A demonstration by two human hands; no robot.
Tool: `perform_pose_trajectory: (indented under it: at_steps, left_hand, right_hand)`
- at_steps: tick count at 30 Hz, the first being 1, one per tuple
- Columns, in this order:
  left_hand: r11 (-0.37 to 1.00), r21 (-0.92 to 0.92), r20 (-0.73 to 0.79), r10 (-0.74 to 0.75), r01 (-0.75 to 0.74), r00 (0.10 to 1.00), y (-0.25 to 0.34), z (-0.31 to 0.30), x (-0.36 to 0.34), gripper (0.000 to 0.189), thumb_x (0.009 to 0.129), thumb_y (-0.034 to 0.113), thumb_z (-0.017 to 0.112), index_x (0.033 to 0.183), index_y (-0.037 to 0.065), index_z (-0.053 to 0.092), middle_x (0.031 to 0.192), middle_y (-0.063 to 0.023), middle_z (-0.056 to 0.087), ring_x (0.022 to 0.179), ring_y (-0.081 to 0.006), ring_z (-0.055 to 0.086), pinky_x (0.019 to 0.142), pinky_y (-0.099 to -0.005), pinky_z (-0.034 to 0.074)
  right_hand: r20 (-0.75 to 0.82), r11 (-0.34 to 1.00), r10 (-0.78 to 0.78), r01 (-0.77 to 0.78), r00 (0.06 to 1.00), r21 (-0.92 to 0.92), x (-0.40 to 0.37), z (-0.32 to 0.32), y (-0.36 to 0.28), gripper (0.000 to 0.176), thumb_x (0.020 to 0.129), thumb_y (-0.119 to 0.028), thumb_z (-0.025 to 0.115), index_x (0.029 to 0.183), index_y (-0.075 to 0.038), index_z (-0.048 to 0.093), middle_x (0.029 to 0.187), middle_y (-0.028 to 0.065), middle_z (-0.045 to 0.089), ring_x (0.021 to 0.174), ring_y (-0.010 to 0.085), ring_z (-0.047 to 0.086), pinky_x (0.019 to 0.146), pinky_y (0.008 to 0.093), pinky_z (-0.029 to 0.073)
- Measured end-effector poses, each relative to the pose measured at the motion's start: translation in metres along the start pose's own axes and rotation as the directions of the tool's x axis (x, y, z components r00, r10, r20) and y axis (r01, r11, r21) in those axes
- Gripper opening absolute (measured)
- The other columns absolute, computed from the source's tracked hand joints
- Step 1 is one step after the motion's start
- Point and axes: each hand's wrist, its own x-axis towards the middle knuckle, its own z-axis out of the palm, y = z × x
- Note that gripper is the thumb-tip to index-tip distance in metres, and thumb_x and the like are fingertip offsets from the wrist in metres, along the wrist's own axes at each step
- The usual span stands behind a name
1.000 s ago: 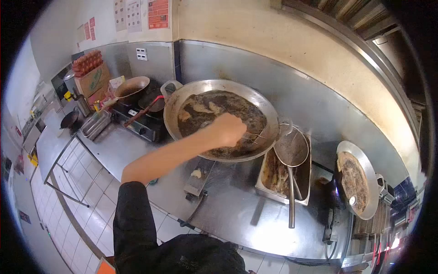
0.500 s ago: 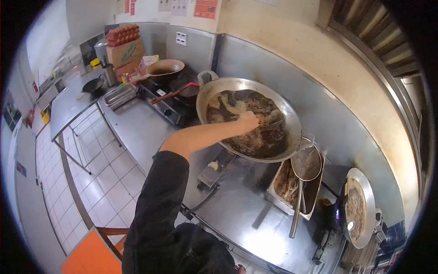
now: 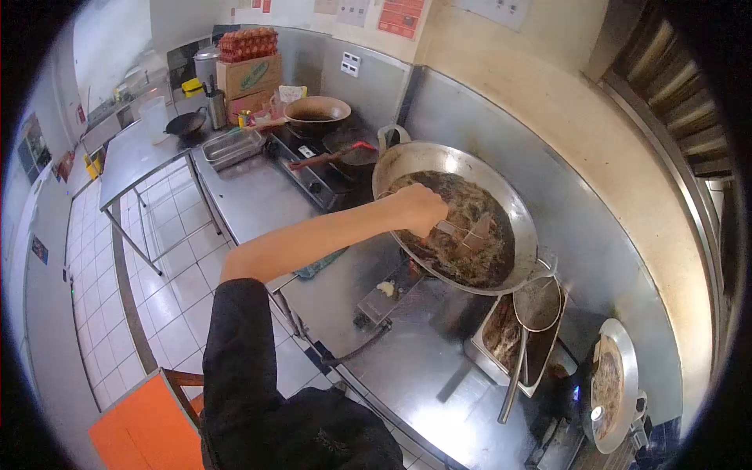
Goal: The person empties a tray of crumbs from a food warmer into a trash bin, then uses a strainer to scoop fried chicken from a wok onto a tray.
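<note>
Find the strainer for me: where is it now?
In the head view, right of centre, the strainer sits over the metal tray, beside the lower right edge of the large wok.

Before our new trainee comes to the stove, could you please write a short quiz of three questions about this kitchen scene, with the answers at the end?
1. Over which thing does the round strainer lie?
A) a floor tile
B) a rectangular metal pan
C) a wall socket

2. True or false: the left hand, over the large wok, is empty.

3. Fill in the colour: the printed mark on the cardboard box is ____.

Key:
1. B
2. False; it grips a metal utensil.
3. Green
</note>
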Motion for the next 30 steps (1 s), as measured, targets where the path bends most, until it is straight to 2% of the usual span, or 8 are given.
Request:
perform_pose_trajectory:
  at_steps: [5,7,12,16,23,26,28,30]
  left_hand:
    - [0.997,-0.032,-0.176,0.064,-0.071,0.982,0.023,-0.032,-0.034,0.022,0.068,0.01,0.066,0.09,0.008,0.068,0.079,-0.0179,0.067,0.077,-0.0363,0.066,0.066,-0.0451,0.052]
    - [0.998,-0.037,-0.165,0.043,-0.049,0.985,0.037,-0.033,-0.032,0.022,0.067,0.011,0.067,0.089,0.007,0.068,0.078,-0.0168,0.068,0.076,-0.0349,0.067,0.066,-0.0446,0.052]
    - [0.984,0.079,-0.096,0.164,-0.157,0.982,0.064,-0.011,0.003,0.011,0.068,0.012,0.067,0.075,0.005,0.07,0.081,-0.0131,0.07,0.076,-0.0282,0.069,0.063,-0.0403,0.052]
    - [0.977,0.135,-0.151,0.187,-0.168,0.971,0.072,0.032,0.056,0.007,0.071,0.013,0.066,0.073,0.007,0.071,0.081,-0.0102,0.071,0.077,-0.0248,0.069,0.062,-0.0368,0.051]
    - [0.972,0.233,-0.051,0.039,-0.026,0.998,0.059,0.1,0.142,0.01,0.077,0.012,0.065,0.081,0.007,0.072,0.083,-0.0057,0.072,0.081,-0.0214,0.069,0.063,-0.035,0.052]
    - [0.973,0.229,-0.186,0.029,0.015,0.982,0.04,0.103,0.145,0.009,0.076,0.011,0.066,0.081,0.006,0.072,0.083,-0.0068,0.071,0.081,-0.0223,0.069,0.063,-0.0365,0.054]
    - [0.991,0.078,-0.17,-0.09,0.104,0.981,0.028,0.091,0.138,0.014,0.071,0.012,0.071,0.084,0.006,0.073,0.088,-0.0099,0.071,0.082,-0.024,0.069,0.067,-0.0369,0.054]
    - [0.995,0.037,-0.112,-0.093,0.098,0.989,0.015,0.079,0.128,0.015,0.071,0.012,0.071,0.084,0.005,0.072,0.089,-0.0121,0.07,0.082,-0.0262,0.069,0.068,-0.0383,0.054]
  right_hand:
    - [0.01,1.0,-0.004,0.004,1.0,-0.019,0.003,0.006,-0.006,0.041,0.093,-0.033,0.058,0.121,-0.003,0.054,0.098,0.013,0.065,0.077,0.0225,0.065,0.06,0.0324,0.054]
    - [0.015,0.999,-0.007,0.008,1.0,-0.033,0.004,0.006,-0.009,0.041,0.094,-0.033,0.057,0.121,-0.003,0.054,0.098,0.0131,0.065,0.077,0.0224,0.065,0.06,0.0323,0.054]
    - [0.014,0.999,-0.021,0.021,1.0,-0.04,0.005,0.004,-0.016,0.04,0.094,-0.033,0.057,0.12,-0.003,0.054,0.096,0.0131,0.065,0.075,0.0219,0.065,0.059,0.0318,0.054]
    - [0.007,0.999,-0.027,0.027,1.0,-0.03,0.003,0.007,-0.016,0.04,0.094,-0.033,0.057,0.12,-0.002,0.054,0.095,0.0131,0.065,0.074,0.0215,0.065,0.058,0.0315,0.054]
    - [-0.013,0.999,-0.035,0.035,0.999,-0.003,-0.004,0.005,-0.013,0.039,0.095,-0.032,0.056,0.119,-0.002,0.055,0.094,0.0132,0.066,0.072,0.0209,0.065,0.057,0.0308,0.054]
    - [-0.023,0.999,-0.04,0.04,0.999,0.005,-0.009,0.001,-0.009,0.039,0.095,-0.032,0.056,0.119,-0.002,0.055,0.093,0.0132,0.066,0.071,0.0206,0.065,0.056,0.0306,0.054]
    - [-0.031,0.999,-0.043,0.043,0.999,0.017,-0.011,0.002,-0.008,0.039,0.095,-0.032,0.056,0.118,-0.002,0.055,0.092,0.0132,0.066,0.071,0.0204,0.065,0.056,0.0304,0.054]
    - [-0.038,0.999,-0.045,0.046,0.998,0.03,-0.013,0.001,-0.006,0.038,0.095,-0.032,0.056,0.118,-0.001,0.055,0.092,0.0132,0.066,0.07,0.0202,0.065,0.056,0.0302,0.054]
